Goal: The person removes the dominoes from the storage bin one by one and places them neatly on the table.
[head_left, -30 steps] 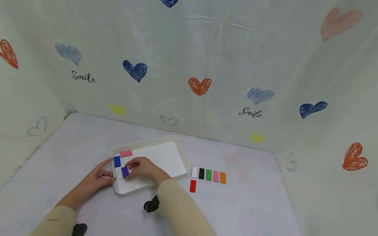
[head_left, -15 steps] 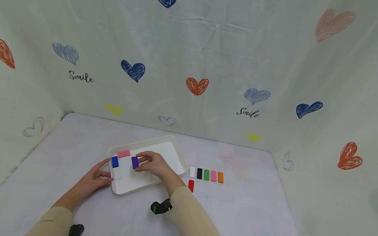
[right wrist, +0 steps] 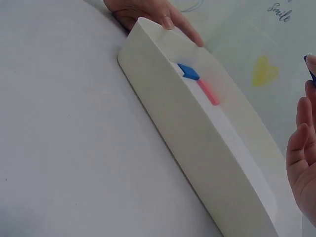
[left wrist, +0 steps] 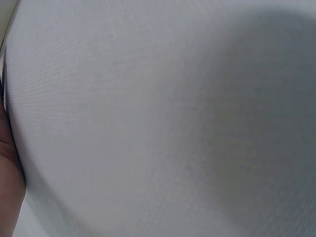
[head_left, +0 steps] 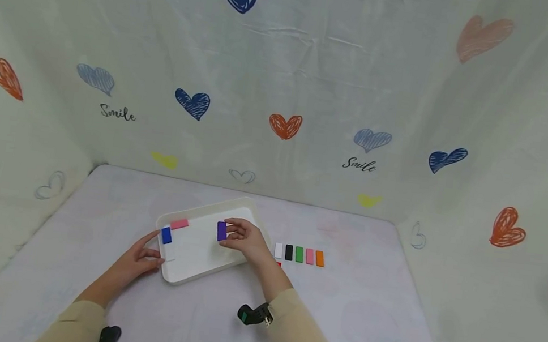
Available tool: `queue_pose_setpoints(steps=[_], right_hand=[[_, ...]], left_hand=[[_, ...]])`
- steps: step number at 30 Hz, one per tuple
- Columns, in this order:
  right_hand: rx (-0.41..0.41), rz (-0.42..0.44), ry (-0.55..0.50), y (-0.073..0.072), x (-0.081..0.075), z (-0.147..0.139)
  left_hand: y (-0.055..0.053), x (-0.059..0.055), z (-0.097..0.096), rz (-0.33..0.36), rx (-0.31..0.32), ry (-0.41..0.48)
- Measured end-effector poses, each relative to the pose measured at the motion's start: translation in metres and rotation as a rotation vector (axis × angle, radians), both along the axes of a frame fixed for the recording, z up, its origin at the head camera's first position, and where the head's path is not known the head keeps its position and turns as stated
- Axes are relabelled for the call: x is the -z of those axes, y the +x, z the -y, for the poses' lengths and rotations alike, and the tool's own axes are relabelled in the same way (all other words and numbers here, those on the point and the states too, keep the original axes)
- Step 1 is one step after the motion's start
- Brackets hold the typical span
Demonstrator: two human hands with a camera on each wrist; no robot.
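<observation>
A purple rectangular block (head_left: 221,231) is pinched in my right hand (head_left: 247,240), over the white tray (head_left: 200,273). In the right wrist view, a dark corner of this block shows at the right edge by the fingertips. My left hand (head_left: 137,260) touches the tray's left end with its fingers spread along the rim. Inside the tray's left end lie a blue block (head_left: 166,235) and a pink block (head_left: 179,224). A faint white edge near the left thumb may be a white block. The left wrist view shows mostly pale surface.
Right of the tray stands a row of blocks: white (head_left: 278,250), black (head_left: 288,252), green (head_left: 299,254), pink (head_left: 309,256) and orange (head_left: 320,258). A red block (head_left: 279,264) is mostly hidden by the right arm. A heart-printed curtain (head_left: 325,86) surrounds the table.
My right hand has lifted the purple block from beside the blue one and carried it right, across the tray. The right arm now covers most of the red block. My left hand stays put.
</observation>
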State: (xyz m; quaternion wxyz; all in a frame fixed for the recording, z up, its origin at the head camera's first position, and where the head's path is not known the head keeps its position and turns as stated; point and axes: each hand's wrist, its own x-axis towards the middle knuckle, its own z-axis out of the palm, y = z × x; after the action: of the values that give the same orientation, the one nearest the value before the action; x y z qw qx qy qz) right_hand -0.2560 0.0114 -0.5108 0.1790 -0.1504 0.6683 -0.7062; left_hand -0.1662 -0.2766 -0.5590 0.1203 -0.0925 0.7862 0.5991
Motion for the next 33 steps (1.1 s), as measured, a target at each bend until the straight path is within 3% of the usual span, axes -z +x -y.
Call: queue_pose_setpoints(steps=[8,19,23,33], right_hand=[[0.027,-0.018,0.010,0.005,-0.006,-0.028],[0.194,-0.010,0.067,0.012,-0.004,-0.072],[0.214,-0.007,0.108,0.013,-0.006,-0.089],[0.268,-0.011,0.108,0.019,0.012,-0.117]], left_hand=[[-0.001,-0.001,0.001,0.017,-0.002,-0.028],[0.001,-0.002,0.001,0.024,0.003,-0.046],[0.002,-0.003,0.001,0.028,-0.001,-0.043],[0.001,-0.002,0.001,0.022,-0.005,-0.012]])
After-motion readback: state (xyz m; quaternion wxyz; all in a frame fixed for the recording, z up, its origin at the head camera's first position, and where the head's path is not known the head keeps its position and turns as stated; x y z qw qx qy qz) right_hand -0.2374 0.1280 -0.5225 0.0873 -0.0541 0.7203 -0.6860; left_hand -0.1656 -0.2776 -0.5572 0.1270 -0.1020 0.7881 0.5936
